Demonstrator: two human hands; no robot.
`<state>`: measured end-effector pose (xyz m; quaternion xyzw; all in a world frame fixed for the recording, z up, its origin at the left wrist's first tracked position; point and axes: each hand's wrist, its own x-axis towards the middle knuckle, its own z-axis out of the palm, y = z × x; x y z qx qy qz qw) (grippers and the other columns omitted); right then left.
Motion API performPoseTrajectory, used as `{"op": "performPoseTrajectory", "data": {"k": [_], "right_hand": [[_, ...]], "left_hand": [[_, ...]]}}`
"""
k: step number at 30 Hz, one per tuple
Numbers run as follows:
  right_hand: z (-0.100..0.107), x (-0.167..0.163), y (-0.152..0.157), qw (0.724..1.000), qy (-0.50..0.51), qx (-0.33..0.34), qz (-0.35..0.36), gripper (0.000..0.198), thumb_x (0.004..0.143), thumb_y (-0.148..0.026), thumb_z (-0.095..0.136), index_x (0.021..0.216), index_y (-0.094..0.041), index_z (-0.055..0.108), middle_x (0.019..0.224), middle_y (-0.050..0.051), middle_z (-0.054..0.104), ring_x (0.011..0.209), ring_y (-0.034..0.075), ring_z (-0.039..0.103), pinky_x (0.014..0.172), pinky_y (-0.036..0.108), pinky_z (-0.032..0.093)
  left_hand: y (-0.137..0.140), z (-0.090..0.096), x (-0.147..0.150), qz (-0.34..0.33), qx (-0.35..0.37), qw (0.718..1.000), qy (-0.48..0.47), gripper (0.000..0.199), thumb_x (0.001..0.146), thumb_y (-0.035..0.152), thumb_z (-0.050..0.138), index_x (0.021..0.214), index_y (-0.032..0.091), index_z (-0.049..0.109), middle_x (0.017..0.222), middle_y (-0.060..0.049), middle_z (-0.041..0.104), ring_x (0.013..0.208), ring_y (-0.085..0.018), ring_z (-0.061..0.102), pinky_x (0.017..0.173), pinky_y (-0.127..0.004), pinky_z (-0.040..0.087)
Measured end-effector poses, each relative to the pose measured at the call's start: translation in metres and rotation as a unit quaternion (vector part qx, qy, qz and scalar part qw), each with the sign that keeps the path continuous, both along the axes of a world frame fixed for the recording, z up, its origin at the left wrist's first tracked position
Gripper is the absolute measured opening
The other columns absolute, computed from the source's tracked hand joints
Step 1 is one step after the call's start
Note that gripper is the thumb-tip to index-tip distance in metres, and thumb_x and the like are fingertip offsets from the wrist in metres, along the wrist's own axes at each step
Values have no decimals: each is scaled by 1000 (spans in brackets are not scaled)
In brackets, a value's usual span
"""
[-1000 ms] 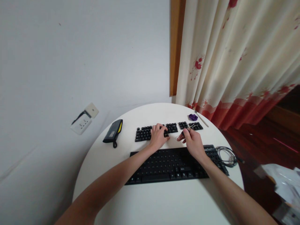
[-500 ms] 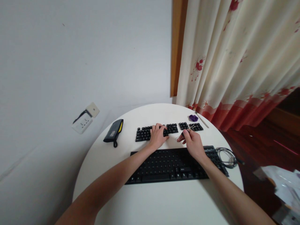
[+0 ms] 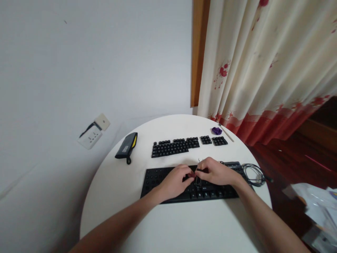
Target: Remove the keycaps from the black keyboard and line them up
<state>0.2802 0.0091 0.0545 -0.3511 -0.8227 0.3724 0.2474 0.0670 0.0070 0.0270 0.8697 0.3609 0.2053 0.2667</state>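
Note:
A black keyboard base [image 3: 168, 200] lies on the table with many of its keycaps off. Above its middle, my right hand [image 3: 217, 172] pinches a thin wire keycap puller [image 3: 198, 182], its wire loops showing beside the fingertips. My left hand [image 3: 175, 181] meets it from the left, thumb and fingers closed together near the puller. What those left fingertips hold, if anything, is too small to make out. Beyond the hands, removed black keycaps [image 3: 170, 149] are laid out in keyboard order, with smaller keycap groups [image 3: 205, 140] to their right.
A dark grey pouch [image 3: 126, 146] with a yellow strip sits on the left of the round white table [image 3: 173, 123]. At the far right lie a crumpled purple piece [image 3: 216, 130] and a thin white brush [image 3: 226, 133]. The coiled cable [image 3: 255, 175] rests by the keyboard's right end.
My left hand has come back from the laid-out keycaps to the keyboard base. My right hand has moved nearer with the puller, and both hands' fingertips now meet.

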Motion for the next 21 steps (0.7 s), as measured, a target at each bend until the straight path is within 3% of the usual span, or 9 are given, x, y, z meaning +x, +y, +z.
{"op": "performPoseTrajectory", "data": {"k": [4, 10, 16, 21], "right_hand": [[3, -3, -3, 999, 8, -18, 34, 27, 89, -27, 56, 71, -15, 72, 61, -1, 66, 55, 12, 53, 54, 22, 43], [0, 4, -6, 1000, 20, 0, 0, 33, 83, -39, 65, 59, -16, 66, 51, -2, 60, 49, 11, 48, 50, 22, 41], [2, 0, -13, 998, -26, -20, 55, 35, 87, -37, 62, 58, -17, 65, 54, -1, 62, 50, 11, 49, 52, 23, 42], [11, -1, -14, 1000, -2, -3, 26, 29, 88, -36, 60, 67, -18, 70, 64, 3, 69, 54, 14, 55, 56, 25, 43]], "left_hand": [[-15, -7, 2, -13, -15, 1000, 5, 7, 80, 18, 67, 85, 20, 62, 87, -2, 63, 87, -18, 58, 78, -30, 46], [-11, -10, 4, -26, 15, 998, 62, 29, 70, 35, 80, 83, 20, 59, 87, -1, 63, 86, -21, 57, 76, -32, 45], [-8, -10, 9, -74, 20, 994, 72, 31, 70, 37, 82, 90, 21, 65, 95, -1, 65, 93, -22, 61, 90, -36, 42], [-8, -12, 6, -69, 1, 997, 45, 32, 70, 38, 82, 89, 21, 64, 95, -2, 65, 93, -21, 59, 86, -33, 43]]}}
